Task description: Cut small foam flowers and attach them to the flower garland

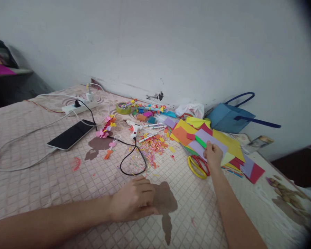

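My right hand [213,154] is closed around the near end of a bright green strip-shaped piece [200,141], above a pile of coloured craft sheets [232,143]. A small red piece [190,136] lies at the strip's far end. Just left of this wrist, the red and yellow scissors handles [197,170] rest on the table; their blades are hidden. My left hand [136,199] hovers at or on the tablecloth [93,193] near the front, fingers curled inward, with nothing visible in them. A white glue gun [135,129] with a looped black cord lies beyond it.
Paper scraps [154,147], white pens [152,133] and a tape roll [123,108] lie in the middle. On the left are a phone [72,135] on a cable and a power strip [80,107]. A blue bag [229,117] leans against the wall.
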Demonstrator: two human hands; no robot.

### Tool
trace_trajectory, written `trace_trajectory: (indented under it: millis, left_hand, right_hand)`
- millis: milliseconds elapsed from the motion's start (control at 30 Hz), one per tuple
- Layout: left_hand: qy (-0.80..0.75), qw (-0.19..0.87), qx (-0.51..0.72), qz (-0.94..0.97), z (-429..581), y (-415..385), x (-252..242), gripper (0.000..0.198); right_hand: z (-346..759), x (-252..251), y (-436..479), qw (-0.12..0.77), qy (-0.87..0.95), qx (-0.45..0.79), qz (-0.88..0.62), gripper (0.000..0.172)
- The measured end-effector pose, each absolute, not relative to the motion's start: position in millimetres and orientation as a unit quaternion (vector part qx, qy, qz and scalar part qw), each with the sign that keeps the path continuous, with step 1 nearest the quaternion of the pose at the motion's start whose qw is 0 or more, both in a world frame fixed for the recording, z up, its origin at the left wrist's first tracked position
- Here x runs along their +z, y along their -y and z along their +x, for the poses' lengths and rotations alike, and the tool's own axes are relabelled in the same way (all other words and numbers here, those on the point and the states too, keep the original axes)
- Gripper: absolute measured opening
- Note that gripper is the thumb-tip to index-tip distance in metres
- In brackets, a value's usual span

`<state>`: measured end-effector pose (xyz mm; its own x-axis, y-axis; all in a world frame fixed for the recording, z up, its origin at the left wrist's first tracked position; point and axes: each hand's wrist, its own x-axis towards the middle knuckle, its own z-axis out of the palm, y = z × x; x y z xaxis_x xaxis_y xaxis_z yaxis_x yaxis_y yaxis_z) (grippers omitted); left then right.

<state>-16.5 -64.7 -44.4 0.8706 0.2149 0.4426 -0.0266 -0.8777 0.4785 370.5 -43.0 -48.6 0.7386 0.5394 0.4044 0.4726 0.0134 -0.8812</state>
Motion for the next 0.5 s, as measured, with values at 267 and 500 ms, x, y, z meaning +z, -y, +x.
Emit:
trace_trajectory:
  millis: [267,500]
  left_hand:
    - [-0.041,0.254,0.208,0.944,-16,65,-42,0.015]
    - [-0.037,0.24,0.208,0.947,-17,65,-43,0.012]
  right_hand:
    - [361,-50,41,0.578,0.412,0.048,-0.703,0.035]
    - [340,-50,30,0.511,0.496,0.065,-0.699,0.025]
